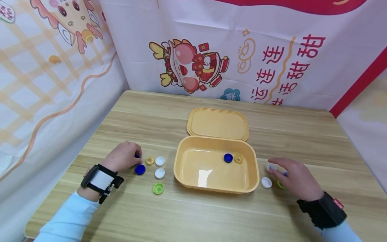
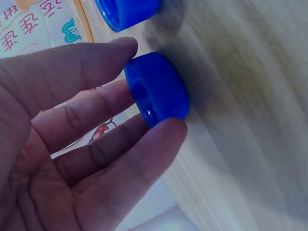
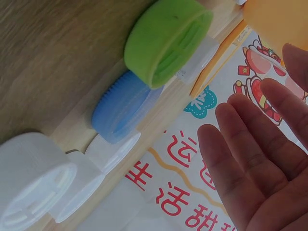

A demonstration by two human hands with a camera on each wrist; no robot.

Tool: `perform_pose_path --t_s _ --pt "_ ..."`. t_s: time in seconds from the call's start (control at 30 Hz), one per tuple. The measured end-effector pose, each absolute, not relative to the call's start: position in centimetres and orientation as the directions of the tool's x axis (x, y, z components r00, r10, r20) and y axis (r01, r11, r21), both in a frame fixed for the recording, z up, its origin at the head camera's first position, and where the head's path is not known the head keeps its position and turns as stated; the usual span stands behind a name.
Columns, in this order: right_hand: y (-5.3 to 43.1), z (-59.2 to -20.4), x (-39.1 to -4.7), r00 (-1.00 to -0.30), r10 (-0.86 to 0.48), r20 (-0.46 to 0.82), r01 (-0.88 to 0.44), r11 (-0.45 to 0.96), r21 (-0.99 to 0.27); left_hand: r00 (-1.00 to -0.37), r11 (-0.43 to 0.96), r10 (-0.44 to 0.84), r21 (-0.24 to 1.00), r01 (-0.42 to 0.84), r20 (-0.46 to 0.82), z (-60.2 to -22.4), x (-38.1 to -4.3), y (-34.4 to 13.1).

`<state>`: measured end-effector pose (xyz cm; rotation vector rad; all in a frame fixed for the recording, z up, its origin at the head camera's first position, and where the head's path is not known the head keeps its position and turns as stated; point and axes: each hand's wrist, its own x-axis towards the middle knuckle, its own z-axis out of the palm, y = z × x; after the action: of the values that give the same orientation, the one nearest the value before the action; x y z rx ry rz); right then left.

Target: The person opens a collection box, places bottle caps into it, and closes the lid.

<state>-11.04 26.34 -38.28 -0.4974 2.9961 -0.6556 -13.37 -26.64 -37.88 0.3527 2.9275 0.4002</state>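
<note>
We see round plastic caps lying to both sides of an open, rounded rectangular yellow plastic tub (image 1: 179, 168) on the wood-grain table (image 1: 211, 215), with its flat yellow plastic lid (image 1: 217, 123) just behind it. Our left hand (image 1: 122, 156) pinches a dark blue round plastic cap (image 2: 161, 89) by its edges between thumb and fingertip; we cannot tell whether it is fully clear of the table. Near it lie a second dark blue cap (image 1: 140, 169), a small yellow cap (image 1: 149, 160), two white caps (image 1: 160, 173) and a lime-green cap (image 1: 158, 188). Our right hand (image 1: 294, 176) reaches over its own group with fingers loose and apart, thumb and forefinger either side of a white round cap (image 1: 271, 166), with no clear grip on it. We take the step in hand to be gathering caps into the tub, where one blue cap (image 1: 228, 157) and one yellow cap (image 1: 238, 159) lie. The next move, we judge, calls for bringing the pinched cap over the rim, while our right hand closes on its white one without knocking the green cap (image 3: 168, 43).
</note>
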Motion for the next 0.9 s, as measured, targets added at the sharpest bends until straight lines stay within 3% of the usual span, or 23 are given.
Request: perform_pose_path --t_s 0.5,0.9 --pt "26.8 -38.3 -10.8 -0.953 -0.300 0.045 -0.290 0.860 -0.419 -0.938 0.901 0.344 0.301 0.313 -0.053 -34.6 -15.0 -23.1" --pt "26.6 -38.0 -10.7 -0.959 -0.281 0.018 -0.262 0.868 -0.423 -0.840 0.811 0.541 0.238 0.534 0.042 -30.2 -16.3 -16.5"
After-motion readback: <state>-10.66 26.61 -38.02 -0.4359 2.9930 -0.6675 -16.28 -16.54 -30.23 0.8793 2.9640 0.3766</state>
